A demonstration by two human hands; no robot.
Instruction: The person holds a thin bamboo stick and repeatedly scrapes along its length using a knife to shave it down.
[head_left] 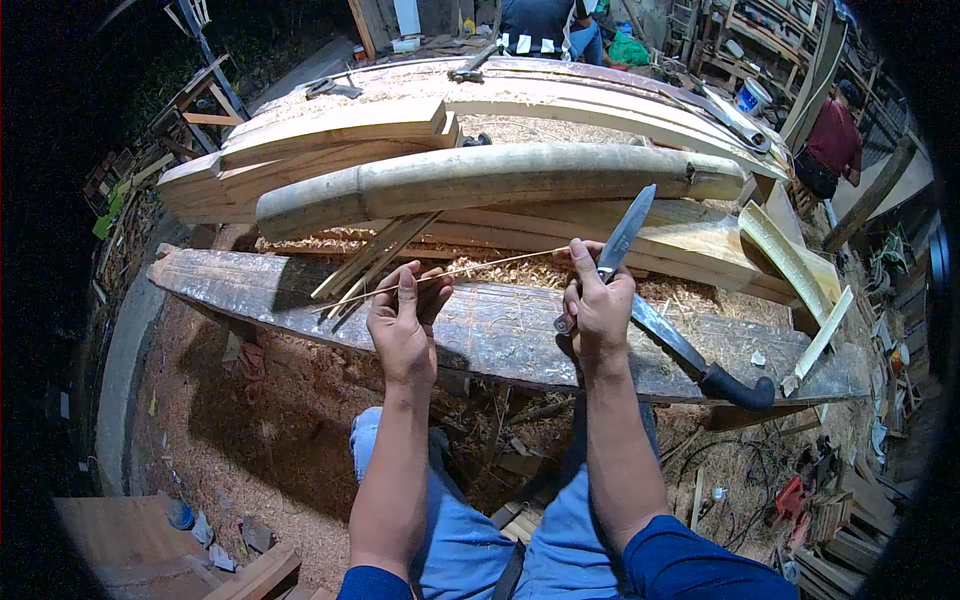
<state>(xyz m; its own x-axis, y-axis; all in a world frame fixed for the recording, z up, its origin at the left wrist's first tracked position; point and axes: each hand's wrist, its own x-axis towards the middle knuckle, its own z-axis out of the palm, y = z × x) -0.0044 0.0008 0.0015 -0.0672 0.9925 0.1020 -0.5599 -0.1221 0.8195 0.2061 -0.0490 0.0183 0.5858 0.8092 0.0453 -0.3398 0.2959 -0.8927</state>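
Observation:
A thin bamboo strip (505,261) stretches between my two hands above a weathered plank (500,330). My left hand (403,325) pinches it between thumb and fingers, its tail running on to the left. The strip's other end sits at the thumb and forefinger of my right hand (603,310). That same hand grips a knife (628,232), its blade pointing up and away from me; most of the handle is hidden by the fingers. Right of it, a long blade with a black handle (735,388) lies on the plank. Several cut bamboo strips (375,260) rest beyond my left hand.
A thick bamboo pole (500,180) lies across timber beams (330,140) ahead. Split bamboo pieces (822,340) lean at the plank's right end. Wood shavings (240,420) cover the ground. At the far right is a person in a dark red shirt (832,140); another sits at the back.

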